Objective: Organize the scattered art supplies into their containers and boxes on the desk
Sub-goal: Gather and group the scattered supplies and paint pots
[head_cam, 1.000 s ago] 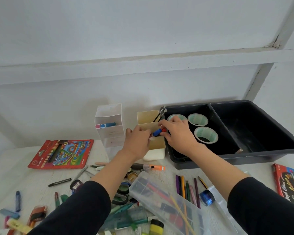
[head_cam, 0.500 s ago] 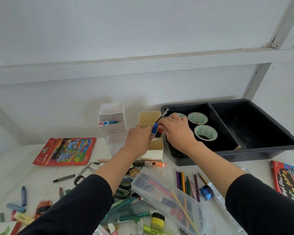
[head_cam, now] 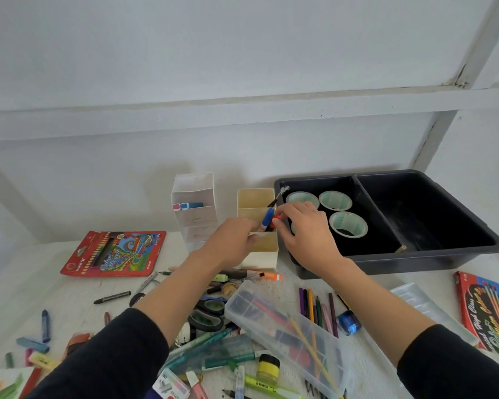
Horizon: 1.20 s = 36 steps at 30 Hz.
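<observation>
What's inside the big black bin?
Three tape rolls sit in the black bin's left compartment. A fourth roll peeks out beside the right hand, which covers most of it and that near corner. The right compartment looks dark and bare.

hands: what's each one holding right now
Left hand: grips the cream pen holder at its rim.
Right hand: pinches a red-tipped pen beside the blue-capped marker.
</observation>
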Motion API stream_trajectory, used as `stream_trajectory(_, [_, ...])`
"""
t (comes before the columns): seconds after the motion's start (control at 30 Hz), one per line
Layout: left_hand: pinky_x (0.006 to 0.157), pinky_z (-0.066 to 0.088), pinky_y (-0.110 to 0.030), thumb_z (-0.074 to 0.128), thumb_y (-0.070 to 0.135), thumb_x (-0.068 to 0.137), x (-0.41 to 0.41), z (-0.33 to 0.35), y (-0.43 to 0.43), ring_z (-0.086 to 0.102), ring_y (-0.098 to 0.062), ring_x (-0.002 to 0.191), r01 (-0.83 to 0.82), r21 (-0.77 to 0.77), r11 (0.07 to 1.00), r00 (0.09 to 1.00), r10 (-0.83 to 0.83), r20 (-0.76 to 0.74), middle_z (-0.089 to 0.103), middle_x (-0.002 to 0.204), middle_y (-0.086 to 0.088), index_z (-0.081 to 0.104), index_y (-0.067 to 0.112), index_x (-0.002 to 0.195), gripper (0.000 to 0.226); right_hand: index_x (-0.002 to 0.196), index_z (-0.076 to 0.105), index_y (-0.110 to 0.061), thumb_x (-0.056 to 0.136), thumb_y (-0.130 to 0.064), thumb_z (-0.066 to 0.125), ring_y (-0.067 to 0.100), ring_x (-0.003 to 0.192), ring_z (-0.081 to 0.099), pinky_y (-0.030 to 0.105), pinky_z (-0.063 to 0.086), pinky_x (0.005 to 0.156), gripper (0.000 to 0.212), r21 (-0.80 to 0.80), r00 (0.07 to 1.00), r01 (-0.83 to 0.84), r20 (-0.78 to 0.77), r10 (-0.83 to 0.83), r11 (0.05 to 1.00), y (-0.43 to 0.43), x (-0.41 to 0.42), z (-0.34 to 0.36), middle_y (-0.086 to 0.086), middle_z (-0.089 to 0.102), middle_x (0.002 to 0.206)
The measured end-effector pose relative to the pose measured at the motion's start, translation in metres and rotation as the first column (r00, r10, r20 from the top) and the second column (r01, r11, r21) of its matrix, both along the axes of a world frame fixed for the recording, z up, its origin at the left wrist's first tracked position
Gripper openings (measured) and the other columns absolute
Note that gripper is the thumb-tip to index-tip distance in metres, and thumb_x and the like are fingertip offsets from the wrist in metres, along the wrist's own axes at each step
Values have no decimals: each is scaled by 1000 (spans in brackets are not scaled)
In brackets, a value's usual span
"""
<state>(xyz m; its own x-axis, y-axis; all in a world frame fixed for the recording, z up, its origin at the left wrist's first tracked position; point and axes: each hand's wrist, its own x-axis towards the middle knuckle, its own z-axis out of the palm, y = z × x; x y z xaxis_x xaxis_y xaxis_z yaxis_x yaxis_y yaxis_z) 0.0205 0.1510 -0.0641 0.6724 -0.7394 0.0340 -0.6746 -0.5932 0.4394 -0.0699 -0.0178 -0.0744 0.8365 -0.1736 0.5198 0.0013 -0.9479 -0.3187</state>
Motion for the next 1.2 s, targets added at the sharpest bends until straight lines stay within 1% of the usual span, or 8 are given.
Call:
stream_trajectory(0.2, [73,44,-19,57,34,101,-27,14,39,58,0,85,10,-103,995,998,-16,-63,64,93,13,68,30,109,14,97,63,-20,100,-26,57,14,68,56,36,48,61,9,315,979,-194,10,202,929,18,-42,9,-7,60,73])
stream_trajectory(0.3, [81,48,-26,57,37,101,-44,-1,54,58,-3,91,97,-117,988,991,-106,-77,63,98,14,67,33,105,12,97,64,-20,100,-23,59,18,63,54,30,46,56,7,422,976,-199,8,216,884,25,-72,3,-7,59,70])
stream_trajectory(0.43, [108,34,-39,49,54,100,-68,-26,62,38,-8,128,275,70,959,961,-274,-26,46,137,17,52,43,132,34,97,63,-26,97,-27,62,12,69,57,20,46,62,2,405,968,-148,-128,216,902,28,-112,-20,-13,61,74])
stream_trajectory(0.53, [116,20,-49,44,60,99,-78,-35,63,18,-11,145,263,254,931,962,-274,9,26,157,14,40,47,141,43,118,55,-38,92,-54,59,2,95,50,26,47,85,31,235,908,-96,-377,182,967,30,-137,-38,-22,56,101])
stream_trajectory(0.67, [117,11,-53,45,61,99,-84,-40,67,8,-9,150,252,258,932,968,-247,-54,17,162,13,35,49,144,48,143,31,-42,76,-78,55,10,119,40,31,40,100,80,119,810,-99,-567,150,988,42,-158,-52,-15,44,128])
stream_trajectory(0.83, [122,7,-57,50,69,92,-85,-37,76,2,-5,151,258,194,946,962,-233,-144,9,163,21,34,54,144,56,138,37,-40,77,-61,63,12,116,47,29,41,96,70,122,881,-98,-450,144,988,45,-162,-64,-14,51,123])
stream_trajectory(0.97, [121,22,-51,65,67,85,-86,-23,94,23,-7,146,210,17,978,963,-204,-179,22,156,23,47,53,136,55,137,44,-43,75,-56,67,4,115,47,24,42,95,67,212,916,-120,-352,190,970,43,-159,-55,-20,51,127])
stream_trajectory(1.2, [116,26,-46,78,59,77,-82,-3,139,31,-2,138,87,-80,993,995,-90,-39,29,151,24,49,53,133,63,126,52,-44,73,-53,74,-5,112,50,17,42,88,58,338,902,-264,-246,356,903,58,-129,-26,-28,52,124])
